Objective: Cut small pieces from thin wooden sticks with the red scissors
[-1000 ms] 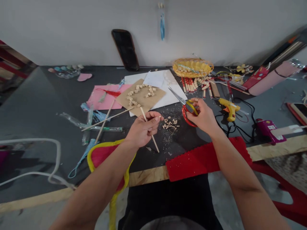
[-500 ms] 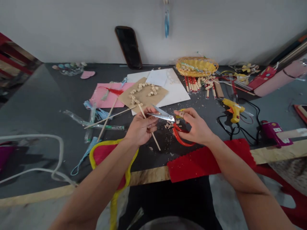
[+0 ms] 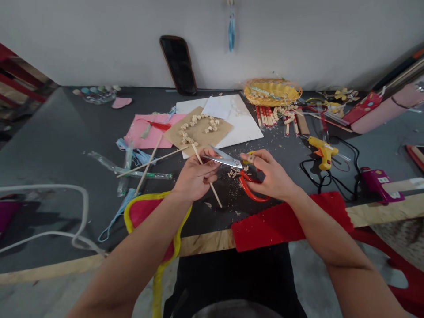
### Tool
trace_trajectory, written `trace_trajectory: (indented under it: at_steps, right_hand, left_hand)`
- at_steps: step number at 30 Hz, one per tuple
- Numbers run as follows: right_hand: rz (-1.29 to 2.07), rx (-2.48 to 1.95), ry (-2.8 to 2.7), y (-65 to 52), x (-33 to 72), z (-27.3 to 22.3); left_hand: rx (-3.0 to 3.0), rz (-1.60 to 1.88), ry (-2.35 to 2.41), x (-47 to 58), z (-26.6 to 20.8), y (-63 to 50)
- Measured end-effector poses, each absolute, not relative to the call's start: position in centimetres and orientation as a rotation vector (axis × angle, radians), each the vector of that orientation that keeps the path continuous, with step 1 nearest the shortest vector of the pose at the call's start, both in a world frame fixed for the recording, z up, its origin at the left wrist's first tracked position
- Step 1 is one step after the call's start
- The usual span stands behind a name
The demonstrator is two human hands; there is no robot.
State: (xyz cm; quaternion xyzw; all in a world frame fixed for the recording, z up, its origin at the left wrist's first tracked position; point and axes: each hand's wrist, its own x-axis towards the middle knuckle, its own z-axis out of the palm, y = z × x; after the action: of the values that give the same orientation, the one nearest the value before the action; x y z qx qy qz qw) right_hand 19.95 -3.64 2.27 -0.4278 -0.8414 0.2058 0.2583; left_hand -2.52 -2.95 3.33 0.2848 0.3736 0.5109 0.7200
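Since the thin wooden stick (image 3: 216, 194) looks slim and dry, I judge it very light, stiff along its length and liable to snap if bent hard; the surface is probably not slippery. Best hold, in my estimate: a fingertip pinch near the end being worked, with the rest of its length steadied across the palm. Position: slanting through my left hand (image 3: 199, 173), above the dark tabletop (image 3: 198, 217), lower end projecting toward me. Left grip: fingers curled, thumb folded over, hardly any gap left; whether the fingertips also pinch a small piece, I cannot tell. Right hand (image 3: 273, 174): partly closed around the handles of the scissors (image 3: 232, 162), one red, one yellow. Blades parted, reaching the left fingertips; exact contact unclear. Small cut pieces (image 3: 234, 173) lie on the tabletop, just under the blades.
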Motion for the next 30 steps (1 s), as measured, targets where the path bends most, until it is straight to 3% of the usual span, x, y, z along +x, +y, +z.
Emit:
trace_trajectory:
  at_steps: [20, 30]
  right_hand:
    - [0.334, -1.234, -2.242, -3.6, 19.9, 2.2]
    - [0.165, -1.766, -2.064, -0.3, 23.0, 0.8]
  left_hand:
    - [0.623, 1.128, 0.898, -2.4, 3.1, -2.8]
    - [0.596, 0.958, 0.973, -2.0, 1.8, -2.4]
